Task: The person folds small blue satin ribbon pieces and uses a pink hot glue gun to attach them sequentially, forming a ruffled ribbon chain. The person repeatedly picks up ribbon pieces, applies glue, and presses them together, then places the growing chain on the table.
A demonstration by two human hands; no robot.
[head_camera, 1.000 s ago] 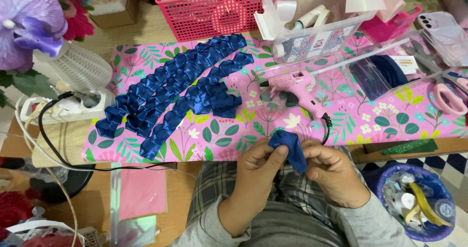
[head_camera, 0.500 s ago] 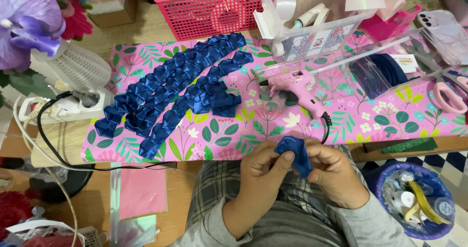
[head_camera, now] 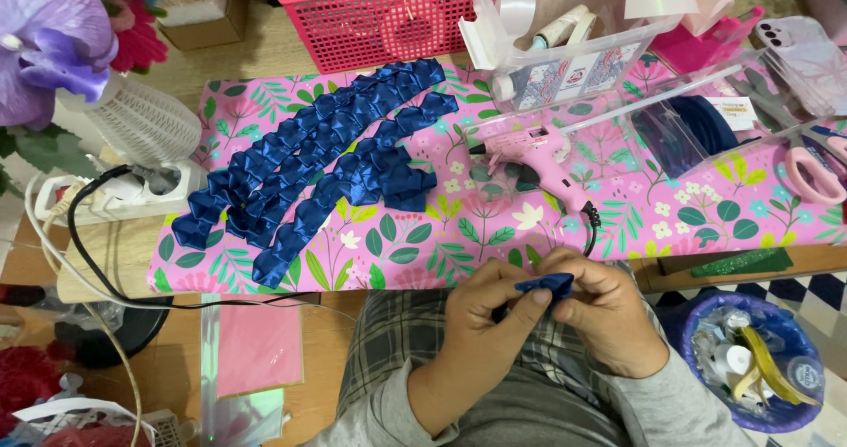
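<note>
Pinching: both hands meet over the lap, just below the table edge, on a small folded piece of blue ribbon [head_camera: 544, 285].
Left hand [head_camera: 488, 310]: thumb and forefinger closed on the ribbon's left end.
Right hand [head_camera: 604, 310]: fingers curled together over the ribbon's right end, thumb underneath; the exact pinch is partly hidden.
Ribbon feel: judged very light, soft and limp, with a satin sheen that likely makes it slippery; folds would spring open if released.
Where to hold: best taken at the folded corners, fingertip to fingertip, keeping the crease pressed flat.
On the table: rows of finished blue folded pieces [head_camera: 309, 169] lie on a pink floral cloth [head_camera: 423, 253], well apart from the hands.
Nearby: pink glue gun [head_camera: 529, 151] just beyond the hands, its cord running toward them; pink scissors [head_camera: 816, 169] at far right.
Risk: judged low for breakage, higher for losing the fold.
</note>
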